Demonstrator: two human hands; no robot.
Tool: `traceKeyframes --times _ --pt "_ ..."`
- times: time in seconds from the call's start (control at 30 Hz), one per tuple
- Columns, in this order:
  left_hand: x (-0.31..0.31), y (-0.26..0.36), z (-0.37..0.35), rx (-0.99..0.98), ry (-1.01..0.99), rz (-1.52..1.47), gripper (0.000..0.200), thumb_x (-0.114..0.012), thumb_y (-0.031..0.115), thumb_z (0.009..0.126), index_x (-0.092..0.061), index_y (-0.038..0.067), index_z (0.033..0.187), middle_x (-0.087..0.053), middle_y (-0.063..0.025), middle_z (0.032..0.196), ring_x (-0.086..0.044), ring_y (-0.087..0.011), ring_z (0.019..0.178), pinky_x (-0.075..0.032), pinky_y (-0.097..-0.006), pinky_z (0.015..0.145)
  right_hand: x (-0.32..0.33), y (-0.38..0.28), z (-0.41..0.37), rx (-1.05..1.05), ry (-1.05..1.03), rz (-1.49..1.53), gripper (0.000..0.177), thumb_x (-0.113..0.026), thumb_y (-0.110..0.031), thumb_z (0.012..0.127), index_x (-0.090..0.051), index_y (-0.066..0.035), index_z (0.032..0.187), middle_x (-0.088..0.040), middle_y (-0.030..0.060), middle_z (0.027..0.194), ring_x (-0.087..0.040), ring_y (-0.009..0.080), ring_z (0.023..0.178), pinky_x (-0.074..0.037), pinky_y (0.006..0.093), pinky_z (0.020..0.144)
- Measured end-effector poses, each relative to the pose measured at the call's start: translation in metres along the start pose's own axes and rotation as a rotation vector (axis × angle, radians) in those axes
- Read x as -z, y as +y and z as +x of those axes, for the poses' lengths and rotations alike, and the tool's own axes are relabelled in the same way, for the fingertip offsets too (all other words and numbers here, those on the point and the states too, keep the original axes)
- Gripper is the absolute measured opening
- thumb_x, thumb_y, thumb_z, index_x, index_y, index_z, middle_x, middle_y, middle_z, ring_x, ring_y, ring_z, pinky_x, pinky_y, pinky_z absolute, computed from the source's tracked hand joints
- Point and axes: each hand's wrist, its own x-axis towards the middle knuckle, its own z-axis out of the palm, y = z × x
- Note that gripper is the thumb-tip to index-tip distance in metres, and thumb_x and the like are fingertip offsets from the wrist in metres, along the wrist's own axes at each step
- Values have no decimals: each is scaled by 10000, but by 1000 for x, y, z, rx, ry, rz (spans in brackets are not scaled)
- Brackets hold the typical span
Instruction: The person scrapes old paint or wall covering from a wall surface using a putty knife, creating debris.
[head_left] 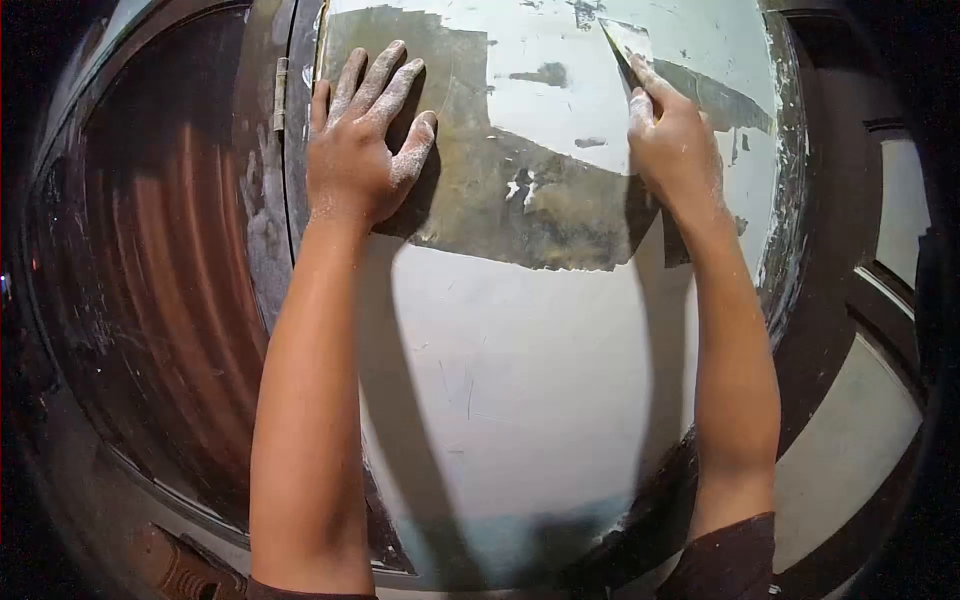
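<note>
My left hand (pixel 365 140) lies with its fingers spread on the upper left of an upright panel (pixel 530 350), over a bare brownish patch (pixel 465 190). White dust coats its fingers. At the upper right, my right hand (pixel 672 130) is closed round a thin scraper (pixel 620 58), whose narrow edge points up and left against the panel's white coating. The handle is mostly hidden by the fingers. Around the blade the white layer has ragged edges, with dark patches showing between. The panel's lower part is smooth and white, with a few thin scratches.
A metal hinge (pixel 281 94) sits on the dark frame left of the panel. Further left is a dark framed opening with reddish-brown folds (pixel 185 290). Dark framing with pale panels (pixel 850 460) stands at the right. A brown object (pixel 190 570) lies at the bottom left.
</note>
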Motion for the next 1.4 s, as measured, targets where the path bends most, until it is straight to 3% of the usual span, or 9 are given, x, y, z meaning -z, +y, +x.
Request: traceKeyframes --times 0.4,0.6,0.67,0.83,0.9,1.07,1.13,1.3,1.4 --pt "1 1 2 3 -2 -4 537 -613 437 970 -598 248 1472 -470 32 1624 -377 -284 1524 -211 -530 1279 4 -16 -27 -93 -120 -118 474 -494 -242 1010 -609 -233 1469 -741 262 1015 -699 476 989 -552 569 909" --pt "1 1 1 -2 17 3 507 -613 415 974 -624 242 1450 -494 26 1606 -382 -290 1519 -209 -507 1283 3 -12 -7 -129 -130 -23 456 -503 -238 1008 -630 -214 1446 -739 264 1016 -695 473 998 -547 567 914" --pt "2 0 1 0 -21 10 528 -590 408 991 -580 263 1499 -453 18 1641 -351 -284 1546 -205 -503 1280 -2 -6 -21 -64 -71 -40 476 -515 -205 998 -612 -228 1463 -712 260 930 -702 430 872 -540 480 815" --pt "1 0 3 -3 22 -6 526 -629 413 961 -618 237 1455 -494 24 1606 -390 -289 1515 -224 -521 1275 -1 -11 -30 -93 -122 -75 473 -515 -220 1007 -602 -228 1472 -714 252 950 -697 442 880 -538 490 838" --pt "0 0 2 -7 15 -5 531 -621 415 965 -605 241 1467 -485 28 1612 -387 -287 1517 -228 -522 1274 0 -15 -9 -127 -148 -55 490 -501 -243 1009 -582 -259 1492 -738 259 1033 -694 482 999 -543 581 915" --pt "3 2 0 24 -20 15 523 -610 409 992 -586 255 1491 -455 35 1640 -360 -271 1540 -207 -492 1280 3 -22 -42 -162 -220 -66 493 -492 -247 1018 -568 -253 1505 -737 262 1044 -698 468 997 -541 577 914" --pt "3 -2 1 15 -12 -11 524 -609 410 993 -586 254 1492 -457 34 1639 -357 -275 1542 -204 -499 1279 -2 -21 -39 -92 -134 -79 503 -497 -236 1007 -565 -246 1505 -735 260 1017 -701 467 988 -546 566 902" --pt "2 0 1 9 -1 -11 526 -613 407 989 -588 253 1492 -472 25 1629 -364 -278 1539 -209 -490 1278 2 -28 -5 -102 -147 -100 508 -499 -224 1002 -564 -250 1505 -741 231 1032 -701 463 994 -545 571 896" --pt "1 0 0 8 11 -19 530 -627 407 954 -612 241 1457 -488 27 1609 -390 -291 1515 -226 -514 1278 -6 -20 -35 -75 -147 -49 505 -502 -220 1000 -570 -246 1499 -736 252 996 -702 467 974 -547 575 886"
